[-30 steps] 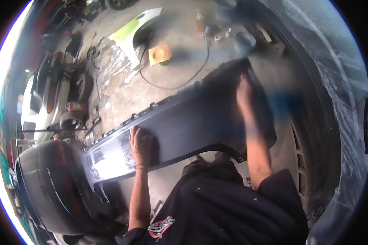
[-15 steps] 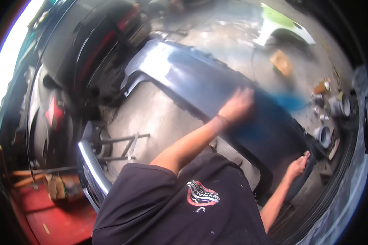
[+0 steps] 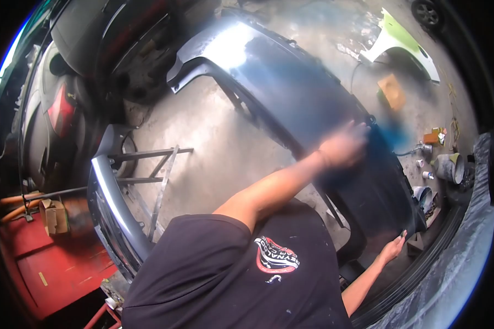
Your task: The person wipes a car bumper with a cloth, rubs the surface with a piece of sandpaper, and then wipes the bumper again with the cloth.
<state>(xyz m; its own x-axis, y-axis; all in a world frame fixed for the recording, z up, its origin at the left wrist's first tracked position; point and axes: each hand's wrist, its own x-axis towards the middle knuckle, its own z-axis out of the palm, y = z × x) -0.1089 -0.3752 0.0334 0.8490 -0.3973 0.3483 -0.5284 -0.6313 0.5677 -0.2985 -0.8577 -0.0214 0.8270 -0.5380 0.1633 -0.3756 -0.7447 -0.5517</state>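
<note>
A long, glossy dark grey car body panel (image 3: 307, 93) stretches diagonally across the view, with curved cut-outs along its near side. My left hand (image 3: 346, 145) is over the middle of its surface, smeared by motion. Its fingers, and anything under them, cannot be made out. At the panel's near right end, my right hand (image 3: 392, 249) is closed at the edge with the thumb raised; the fingertips are partly hidden. A bright reflection lies on the far left part of the panel.
A bumper (image 3: 112, 186) and a metal stand (image 3: 164, 175) are at left, near a red surface (image 3: 55, 274) with a cardboard box (image 3: 54, 216). Parked cars line the left. A green-and-white fender (image 3: 392, 38), brown cardboard (image 3: 391, 92) and several cans (image 3: 450, 167) lie at right.
The view has shifted, so the panel's far end sits higher in the picture. My left hand has moved right along the panel, still blurred. My right hand stays at the near right edge.
</note>
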